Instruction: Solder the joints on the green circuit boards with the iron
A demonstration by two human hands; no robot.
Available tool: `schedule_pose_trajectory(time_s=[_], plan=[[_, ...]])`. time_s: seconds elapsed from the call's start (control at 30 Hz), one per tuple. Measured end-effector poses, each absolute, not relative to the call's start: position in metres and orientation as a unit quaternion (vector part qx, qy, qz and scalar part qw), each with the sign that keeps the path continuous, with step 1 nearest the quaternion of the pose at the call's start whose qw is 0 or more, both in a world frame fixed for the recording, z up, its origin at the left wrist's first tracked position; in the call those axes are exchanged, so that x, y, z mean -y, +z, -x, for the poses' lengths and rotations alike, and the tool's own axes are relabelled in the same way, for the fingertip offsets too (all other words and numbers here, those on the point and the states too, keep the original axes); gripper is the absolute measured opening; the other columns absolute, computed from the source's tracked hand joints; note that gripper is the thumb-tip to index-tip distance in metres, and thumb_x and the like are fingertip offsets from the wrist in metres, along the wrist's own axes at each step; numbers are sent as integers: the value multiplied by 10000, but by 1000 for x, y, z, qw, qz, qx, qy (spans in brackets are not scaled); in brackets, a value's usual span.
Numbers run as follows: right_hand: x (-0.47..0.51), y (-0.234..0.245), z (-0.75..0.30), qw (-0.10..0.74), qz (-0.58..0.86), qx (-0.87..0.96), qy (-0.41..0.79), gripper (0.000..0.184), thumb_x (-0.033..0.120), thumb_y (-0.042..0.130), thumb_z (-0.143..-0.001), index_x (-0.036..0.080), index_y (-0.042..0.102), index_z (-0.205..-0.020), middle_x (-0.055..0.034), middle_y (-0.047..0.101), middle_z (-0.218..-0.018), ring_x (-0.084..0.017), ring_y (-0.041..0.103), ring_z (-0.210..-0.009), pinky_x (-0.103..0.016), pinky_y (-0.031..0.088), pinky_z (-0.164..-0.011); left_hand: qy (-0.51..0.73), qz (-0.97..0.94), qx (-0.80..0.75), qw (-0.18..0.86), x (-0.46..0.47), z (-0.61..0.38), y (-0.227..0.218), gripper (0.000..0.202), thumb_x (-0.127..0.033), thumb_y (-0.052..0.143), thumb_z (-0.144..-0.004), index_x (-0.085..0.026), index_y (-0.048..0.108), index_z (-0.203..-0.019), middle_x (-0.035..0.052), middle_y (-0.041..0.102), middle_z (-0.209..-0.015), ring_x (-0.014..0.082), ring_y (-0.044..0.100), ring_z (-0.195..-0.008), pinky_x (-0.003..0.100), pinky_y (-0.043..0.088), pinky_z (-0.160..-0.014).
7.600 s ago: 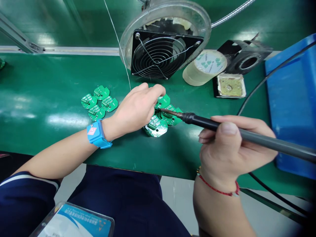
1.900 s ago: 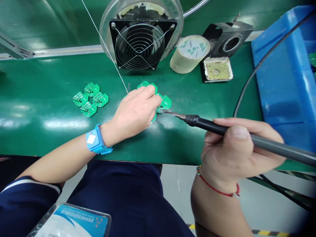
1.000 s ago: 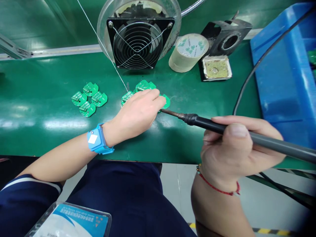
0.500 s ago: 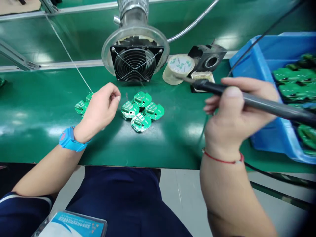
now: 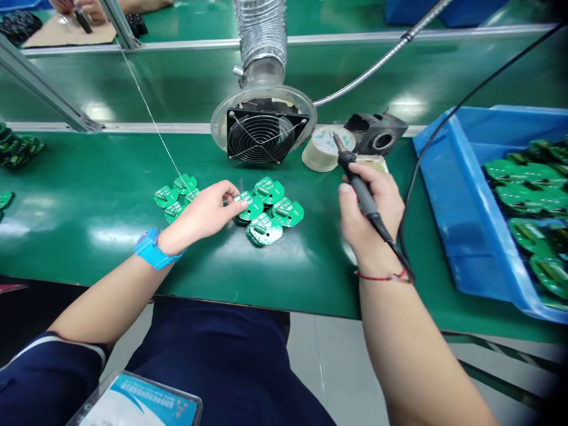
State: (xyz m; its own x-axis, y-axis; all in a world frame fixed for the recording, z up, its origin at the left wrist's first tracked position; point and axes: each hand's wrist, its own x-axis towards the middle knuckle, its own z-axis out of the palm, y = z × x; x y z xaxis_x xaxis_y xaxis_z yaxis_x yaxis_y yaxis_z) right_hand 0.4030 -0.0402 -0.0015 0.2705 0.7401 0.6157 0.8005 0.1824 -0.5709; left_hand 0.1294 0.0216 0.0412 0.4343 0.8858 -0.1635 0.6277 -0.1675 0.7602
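Observation:
My left hand [image 5: 208,210], wearing a blue watch, is closed in a pinch at the left edge of a cluster of green circuit boards [image 5: 265,229]. Its thumb tip overlaps the leftmost stack. A thin pale solder wire [image 5: 153,115] runs down from above and passes behind this hand; its end is hidden by the fingers. My right hand [image 5: 373,210] grips a soldering iron [image 5: 364,195], whose tip points up and away, in front of a tape roll [image 5: 320,155]. A second group of circuit boards [image 5: 165,196] lies left of my left hand, partly covered by it.
A fume extractor fan [image 5: 261,136] hangs behind the boards. Beside the tape roll stands a black iron holder [image 5: 377,135]. On the right, a blue bin [image 5: 470,236] holds several boards. More boards [image 5: 18,148] are piled far left. A co-worker's hands [image 5: 93,9] show beyond the partition.
My left hand has moved right to the leftmost stack of boards. My right hand has drawn back toward me, and the iron has turned from lying sideways to pointing away. The view has shifted.

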Motion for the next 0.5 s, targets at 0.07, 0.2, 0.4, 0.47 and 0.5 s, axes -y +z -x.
schedule_pose_trajectory(time_s=[0.07,0.2,0.4,0.47,0.5], plan=[[41,-2,-400,490,630,601,-40,305,354,562,-896,248,653,-1167,-86,710,-1090,-221,661,-1027,-454,500,-994,204,-699,-498,471,-20,-132,45,190,-342,630,-870,-159,585,-893,-5,580,-794,87,477,-645,244,366,-607],[42,-4,-399,504,631,588,-45,319,380,557,-900,225,670,-1155,-98,726,-1040,-221,678,-995,-434,518,-941,244,-591,-486,596,-18,-131,55,64,-215,610,-842,-160,580,-826,-43,462,-652,48,353,-511,219,257,-491],[41,-12,-405,511,638,574,-49,339,398,574,-880,227,687,-1149,-107,736,-1021,-257,701,-988,-465,535,-920,322,-506,-512,615,-37,-78,61,114,-220,690,-732,-161,612,-792,-64,387,-547,29,285,-435,219,138,-433],[39,-15,-407,511,641,570,-50,340,400,576,-873,239,684,-1152,-109,738,-1007,-260,709,-944,-476,543,-894,345,-488,-553,581,-45,-51,61,115,-201,688,-697,-161,599,-758,-71,362,-516,29,272,-418,222,115,-423],[39,-17,-408,510,645,568,-50,342,401,579,-867,243,683,-1153,-113,737,-1006,-259,712,-915,-478,549,-875,352,-483,-574,560,-49,-38,61,115,-191,684,-683,-160,589,-739,-71,360,-512,26,264,-415,223,107,-422]])
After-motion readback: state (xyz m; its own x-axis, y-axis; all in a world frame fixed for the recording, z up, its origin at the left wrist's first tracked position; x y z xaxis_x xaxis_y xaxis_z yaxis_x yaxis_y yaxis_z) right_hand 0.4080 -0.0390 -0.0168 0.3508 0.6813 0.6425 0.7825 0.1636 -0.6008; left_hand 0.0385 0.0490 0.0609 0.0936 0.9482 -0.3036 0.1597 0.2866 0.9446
